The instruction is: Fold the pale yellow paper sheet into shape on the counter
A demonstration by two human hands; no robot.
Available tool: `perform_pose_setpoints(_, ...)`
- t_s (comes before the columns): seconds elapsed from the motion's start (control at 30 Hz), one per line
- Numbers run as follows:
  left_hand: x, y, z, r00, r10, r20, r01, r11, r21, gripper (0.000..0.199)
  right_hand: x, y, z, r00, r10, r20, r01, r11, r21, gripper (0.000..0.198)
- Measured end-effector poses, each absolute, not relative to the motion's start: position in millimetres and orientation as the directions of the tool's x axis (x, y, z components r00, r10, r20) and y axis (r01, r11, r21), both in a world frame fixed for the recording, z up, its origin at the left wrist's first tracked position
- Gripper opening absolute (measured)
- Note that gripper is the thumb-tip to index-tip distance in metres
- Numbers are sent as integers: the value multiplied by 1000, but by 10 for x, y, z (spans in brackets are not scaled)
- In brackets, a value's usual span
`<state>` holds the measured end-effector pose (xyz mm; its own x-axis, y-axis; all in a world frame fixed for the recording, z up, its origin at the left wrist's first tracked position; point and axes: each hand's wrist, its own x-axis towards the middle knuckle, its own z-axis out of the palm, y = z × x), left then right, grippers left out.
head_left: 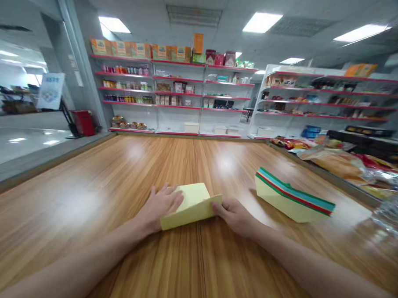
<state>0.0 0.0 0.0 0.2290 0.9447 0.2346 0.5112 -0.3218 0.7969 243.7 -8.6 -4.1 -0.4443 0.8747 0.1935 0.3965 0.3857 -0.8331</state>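
Paper (192, 213): lay folded near the middle of the worktop (145, 160), pale yellow, its front flap raised.
Long axis: ran aslant, near end low at left, far end higher at right.
Left hand (165, 204): rested with fingers spread on the paper's left part, gripping nothing.
Right hand (232, 215): pinched the flap's right end between thumb and fingers.
Striped piece (292, 198): stood apart at right, coloured edge up, its length sloping down rightward.
Surface: wood-grained, glossy with reflections.
Room: stocked shelves (177, 78) stood beyond, under bright ceiling lights (262, 22).
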Motion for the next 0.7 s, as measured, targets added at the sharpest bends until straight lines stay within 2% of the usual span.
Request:
perform_pose_setpoints(0.07,-44,-20,-9,277,928,250,195,-309,931,59,2458,-57,-75,-368,912,181,429,339,-837,57)
perform_pose_setpoints(0.17,-72,-46,-23,398,873,283,-150,-242,959,74,2468,-34,-111,-271,943,193,460,303,-835,58)
perform_pose_setpoints(0.2,-68,-53,-25,452,844,289,-202,-218,955,75,2466,-33,-115,-245,948,205,466,301,-832,57)
perform_pose_setpoints(0.3,-31,-77,-18,556,802,220,-86,-208,974,55,2449,-45,-101,-225,945,238,456,318,-831,53)
perform_pose_setpoints(0.4,10,-95,7,583,802,134,26,-183,983,36,2440,-62,-62,-228,929,292,390,362,-847,45)
perform_pose_setpoints(0.53,32,-95,34,557,822,116,48,-172,984,32,2446,-67,-40,-155,933,325,283,357,-890,45)
perform_pose_setpoints(0.63,34,-74,35,440,893,92,115,-157,981,33,2449,-71,-59,-165,951,262,205,293,-934,51)
perform_pose_setpoints(0.7,33,-59,31,348,933,89,147,-148,978,42,2445,-77,-75,-189,956,224,169,257,-952,54)
